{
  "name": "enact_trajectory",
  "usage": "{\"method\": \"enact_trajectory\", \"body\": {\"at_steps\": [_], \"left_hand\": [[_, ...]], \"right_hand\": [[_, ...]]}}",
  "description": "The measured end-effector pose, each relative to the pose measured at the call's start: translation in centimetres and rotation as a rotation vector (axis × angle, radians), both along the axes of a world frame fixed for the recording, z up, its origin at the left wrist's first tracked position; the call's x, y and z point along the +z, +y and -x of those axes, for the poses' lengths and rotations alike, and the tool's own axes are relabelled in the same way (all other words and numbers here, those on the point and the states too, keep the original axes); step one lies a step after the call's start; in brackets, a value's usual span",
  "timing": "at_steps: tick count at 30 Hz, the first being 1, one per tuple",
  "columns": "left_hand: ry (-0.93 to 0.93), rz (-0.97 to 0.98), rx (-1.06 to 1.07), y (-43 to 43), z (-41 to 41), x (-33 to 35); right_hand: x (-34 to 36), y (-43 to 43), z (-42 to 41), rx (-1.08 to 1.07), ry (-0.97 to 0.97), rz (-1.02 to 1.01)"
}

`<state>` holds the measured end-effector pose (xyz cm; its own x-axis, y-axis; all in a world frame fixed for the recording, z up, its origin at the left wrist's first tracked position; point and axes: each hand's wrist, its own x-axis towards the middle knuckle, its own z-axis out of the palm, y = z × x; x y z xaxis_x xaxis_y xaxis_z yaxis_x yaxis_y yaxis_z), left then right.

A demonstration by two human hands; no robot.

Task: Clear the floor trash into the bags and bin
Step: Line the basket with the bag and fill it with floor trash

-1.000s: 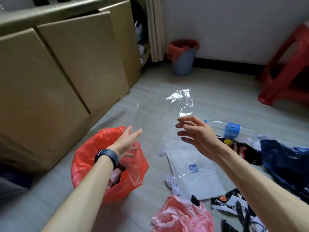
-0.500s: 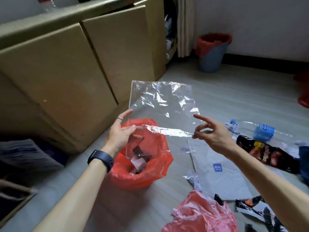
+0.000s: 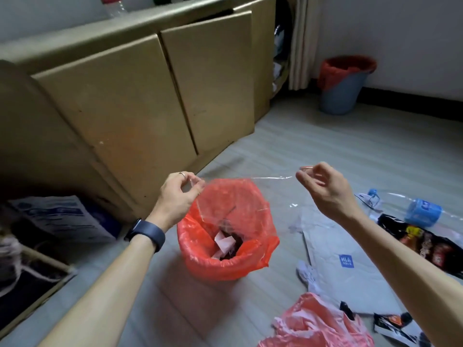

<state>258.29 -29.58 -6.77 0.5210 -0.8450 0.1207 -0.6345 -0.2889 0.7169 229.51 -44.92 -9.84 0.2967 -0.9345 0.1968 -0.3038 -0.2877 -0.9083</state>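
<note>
Left hand (image 3: 175,196) and right hand (image 3: 325,194) pinch the clear film (image 3: 250,194) above the red bag (image 3: 220,267); dropped flat, it may catch the rim

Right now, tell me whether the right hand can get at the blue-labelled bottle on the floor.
Probably, but not yet: the right hand pinches the clear plastic sheet. The bottle lies uncovered on the floor to its right, so the way looks free once it lets go.
</note>
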Motion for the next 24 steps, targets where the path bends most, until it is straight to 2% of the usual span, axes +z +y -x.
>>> {"method": "enact_trajectory", "body": {"at_steps": [2, 4, 6, 8, 10, 12, 14, 18, 21, 24], "left_hand": [[0.245, 0.106, 0.001, -0.6, 0.1, 0.2], [0.480, 0.212, 0.010, -0.9, 0.0, 0.1], [0.516, 0.232, 0.073, -0.8, -0.6, -0.3], [0.570, 0.189, 0.135, -0.6, -1.4, -1.1], [0.750, 0.096, 0.112, -0.3, -2.2, -2.3], [0.903, -0.092, 0.020, 0.2, -2.5, -3.6], [0.910, -0.215, -0.027, 0.7, -2.9, -5.2], [1.013, -0.089, 0.057, 0.7, -3.7, -6.5], [1.114, -0.027, 0.111, 0.5, -3.9, -7.3], [1.105, -0.128, 0.143, 0.9, -4.3, -7.4]], "right_hand": [[0.5, 0.2, -1.4, 0.087, -0.205, -0.173], [0.7, 0.6, -2.2, 0.185, -0.295, -0.350], [0.1, 0.8, -2.6, 0.301, -0.247, -0.563], [-1.0, 1.1, -3.2, 0.388, -0.160, -0.677], [-2.1, 1.1, -3.9, 0.353, -0.133, -0.687], [-2.8, 0.9, -4.5, 0.259, -0.221, -0.686], [-3.5, 0.1, -4.7, 0.204, -0.287, -0.695], [-4.5, -0.9, -4.2, 0.265, -0.322, -0.746], [-5.1, -0.7, -4.0, 0.297, -0.273, -0.677], [-5.2, -0.4, -3.3, 0.360, -0.164, -0.636]]}}
